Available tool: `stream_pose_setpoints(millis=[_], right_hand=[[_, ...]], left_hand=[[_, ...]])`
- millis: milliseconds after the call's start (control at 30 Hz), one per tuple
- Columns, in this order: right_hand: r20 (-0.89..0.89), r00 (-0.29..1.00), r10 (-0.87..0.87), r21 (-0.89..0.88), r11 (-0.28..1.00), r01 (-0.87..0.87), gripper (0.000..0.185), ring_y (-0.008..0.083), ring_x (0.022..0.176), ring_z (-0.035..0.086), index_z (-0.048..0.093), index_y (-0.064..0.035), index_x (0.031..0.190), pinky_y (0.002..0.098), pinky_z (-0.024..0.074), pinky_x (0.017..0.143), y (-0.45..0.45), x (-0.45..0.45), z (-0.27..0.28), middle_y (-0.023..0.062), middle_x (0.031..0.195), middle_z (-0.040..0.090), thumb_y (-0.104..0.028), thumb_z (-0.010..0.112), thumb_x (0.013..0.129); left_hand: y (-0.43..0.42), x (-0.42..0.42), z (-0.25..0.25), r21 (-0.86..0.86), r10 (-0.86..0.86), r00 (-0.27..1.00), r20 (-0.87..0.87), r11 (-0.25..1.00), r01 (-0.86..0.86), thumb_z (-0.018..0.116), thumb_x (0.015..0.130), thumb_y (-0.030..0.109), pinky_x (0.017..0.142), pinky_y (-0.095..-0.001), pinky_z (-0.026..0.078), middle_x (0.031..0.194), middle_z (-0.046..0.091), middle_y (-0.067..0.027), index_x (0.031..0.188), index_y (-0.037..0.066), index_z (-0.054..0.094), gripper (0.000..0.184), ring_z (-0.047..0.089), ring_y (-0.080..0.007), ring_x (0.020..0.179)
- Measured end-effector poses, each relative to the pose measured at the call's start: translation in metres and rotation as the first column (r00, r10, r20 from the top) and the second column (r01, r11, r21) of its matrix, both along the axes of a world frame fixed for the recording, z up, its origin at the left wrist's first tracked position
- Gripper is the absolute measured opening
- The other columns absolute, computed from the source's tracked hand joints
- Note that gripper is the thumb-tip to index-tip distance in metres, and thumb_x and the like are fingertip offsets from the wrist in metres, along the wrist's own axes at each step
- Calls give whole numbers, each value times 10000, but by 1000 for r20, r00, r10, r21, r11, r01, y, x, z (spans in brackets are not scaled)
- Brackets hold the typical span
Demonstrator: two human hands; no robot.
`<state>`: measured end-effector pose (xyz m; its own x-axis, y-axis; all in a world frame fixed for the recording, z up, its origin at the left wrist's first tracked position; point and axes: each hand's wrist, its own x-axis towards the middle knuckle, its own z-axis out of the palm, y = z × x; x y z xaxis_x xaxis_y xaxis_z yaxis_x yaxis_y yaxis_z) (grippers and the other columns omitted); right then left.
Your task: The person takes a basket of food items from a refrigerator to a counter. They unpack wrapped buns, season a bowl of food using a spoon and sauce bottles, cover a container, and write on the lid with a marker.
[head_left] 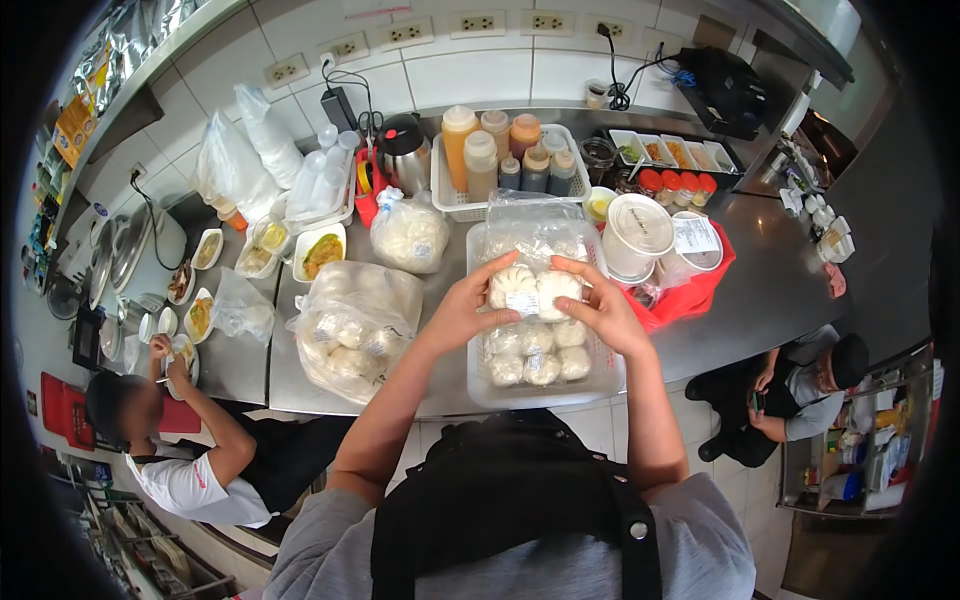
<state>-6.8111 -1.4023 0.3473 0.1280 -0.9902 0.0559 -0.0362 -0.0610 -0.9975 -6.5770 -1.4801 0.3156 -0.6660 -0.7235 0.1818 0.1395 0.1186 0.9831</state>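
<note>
Between my left hand [470, 308] and my right hand [608, 308] is a wrapped pack of white buns [538, 291] with a small label. Fingers of both hands curl round its two ends. The pack is above a translucent plastic tub [478, 372]. More wrapped buns [540, 352] lie in the tub below it, in rows. At the tub's far end there is clear plastic wrap [535, 215]. To the left of the tub, a large clear bag of buns [358, 330] rests on the steel counter [440, 395].
A white basket [462, 210] of sauce bottles stands behind the tub. Right of it are a lidded white container [638, 235] and a red bag [690, 300]. A co-worker [190, 450] is at the left, another person [790, 395] at the right.
</note>
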Motion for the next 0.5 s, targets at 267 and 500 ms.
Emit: stream_pose_setpoints(millis=[267, 500], right_hand=[[70, 998, 6, 70, 997, -11, 493, 114, 1102, 539, 468, -46, 1397, 256, 455, 916, -6, -1, -19, 62, 1352, 520, -159, 626, 944], [-457, 889, -4, -84, 996, -38, 687, 230, 1106, 578, 463, -48, 1394, 323, 477, 927, 19, 14, -20, 116, 1245, 553, -120, 774, 786]], left_hand=[[-4, 9, -7, 198, -64, 998, -12, 978, 65, 685, 855, -5, 1013, -304, 428, 1373, 483, -55, 1480, 102, 354, 716, 499, -139, 1208], [25, 21, -9, -258, 150, 908, 391, 965, -48, 788, 734, 98, 952, -355, 449, 1290, 531, -162, 1453, 83, 397, 819, 559, -284, 1154]])
